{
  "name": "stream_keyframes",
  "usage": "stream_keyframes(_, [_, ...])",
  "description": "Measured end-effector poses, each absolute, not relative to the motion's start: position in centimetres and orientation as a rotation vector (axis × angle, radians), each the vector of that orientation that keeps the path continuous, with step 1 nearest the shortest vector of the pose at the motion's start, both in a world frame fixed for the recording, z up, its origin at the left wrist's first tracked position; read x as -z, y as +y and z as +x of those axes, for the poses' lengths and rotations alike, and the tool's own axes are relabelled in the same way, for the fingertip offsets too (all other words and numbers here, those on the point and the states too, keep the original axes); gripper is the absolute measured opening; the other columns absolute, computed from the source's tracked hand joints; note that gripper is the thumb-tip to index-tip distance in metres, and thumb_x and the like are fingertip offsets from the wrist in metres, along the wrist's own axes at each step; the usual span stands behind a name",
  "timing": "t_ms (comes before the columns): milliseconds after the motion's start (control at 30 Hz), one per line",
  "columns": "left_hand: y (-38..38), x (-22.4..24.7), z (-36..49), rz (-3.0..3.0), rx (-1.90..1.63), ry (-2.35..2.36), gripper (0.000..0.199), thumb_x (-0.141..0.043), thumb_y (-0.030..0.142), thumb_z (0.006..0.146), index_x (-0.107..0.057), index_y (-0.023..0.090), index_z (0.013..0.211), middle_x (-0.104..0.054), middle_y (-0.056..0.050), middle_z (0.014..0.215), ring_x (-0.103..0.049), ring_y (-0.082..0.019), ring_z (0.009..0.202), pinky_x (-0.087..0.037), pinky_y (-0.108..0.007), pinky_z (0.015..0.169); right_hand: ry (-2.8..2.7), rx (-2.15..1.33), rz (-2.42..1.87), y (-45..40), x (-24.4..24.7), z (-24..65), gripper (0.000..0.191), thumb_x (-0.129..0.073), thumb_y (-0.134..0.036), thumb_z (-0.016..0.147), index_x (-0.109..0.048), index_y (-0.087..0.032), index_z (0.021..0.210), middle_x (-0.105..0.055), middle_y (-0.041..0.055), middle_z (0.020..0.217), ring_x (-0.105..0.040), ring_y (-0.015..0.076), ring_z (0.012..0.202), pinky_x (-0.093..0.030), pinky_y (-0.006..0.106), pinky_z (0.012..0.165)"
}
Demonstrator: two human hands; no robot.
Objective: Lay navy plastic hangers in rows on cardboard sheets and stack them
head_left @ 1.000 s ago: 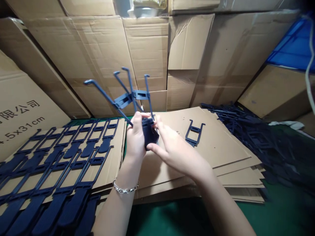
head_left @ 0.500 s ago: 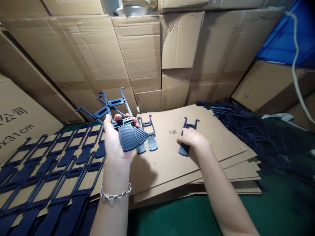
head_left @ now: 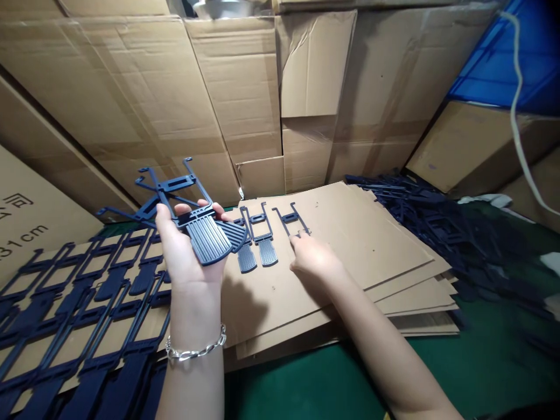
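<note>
My left hand point(head_left: 190, 248) is closed around a few dark blue plastic frames with ribbed paddles point(head_left: 210, 239), fanned out and held above the cardboard. Their hooked legs stick up past my fingers, toward the back left. On the cardboard sheet point(head_left: 350, 245), my right hand point(head_left: 315, 256) grips a similar frame point(head_left: 290, 218) by its lower part; the hand hides its paddle. Just left of it, two more frames lie side by side, the nearer-to-hand one point(head_left: 268, 251) and its neighbour point(head_left: 247, 256), paddles toward me.
Rows of dark blue frames point(head_left: 131, 315) cover cardboard at the left. A loose heap of dark blue parts point(head_left: 411, 216) lies at the right. Stacked cardboard boxes point(head_left: 236, 87) form a wall behind. A white cable point(head_left: 517, 111) hangs at the right over a blue crate point(head_left: 485, 64).
My right hand has slid its frame left across the cardboard, closer to the two lying there. My left hand, still holding its frames, appears farther left as the view shifts slightly.
</note>
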State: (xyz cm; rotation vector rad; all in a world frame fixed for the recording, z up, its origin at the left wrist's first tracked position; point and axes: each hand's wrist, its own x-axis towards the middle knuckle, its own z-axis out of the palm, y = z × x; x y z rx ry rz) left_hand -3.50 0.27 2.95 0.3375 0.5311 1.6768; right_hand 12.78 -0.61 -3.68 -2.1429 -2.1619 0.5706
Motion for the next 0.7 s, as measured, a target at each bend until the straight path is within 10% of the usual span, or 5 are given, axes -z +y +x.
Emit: stream_keyframes(700, [1.6,-2.1,-3.5,0.332,-1.678,0.613,0.039,-0.043,0.053,0.083,-0.051,0.023,0.059,-0.059,0.002,0.063,-0.06,-0.013,0.068,-0.048,-0.023,0.056,-2.156,-0.627,-2.022,0.6,5.4,11.4,0.078,-0.054,-0.046,0.076,-0.025,-0.016,0.142,-0.013,0.011,0.147,-0.013,0.0328,0.133,-0.028,0.048,0.101])
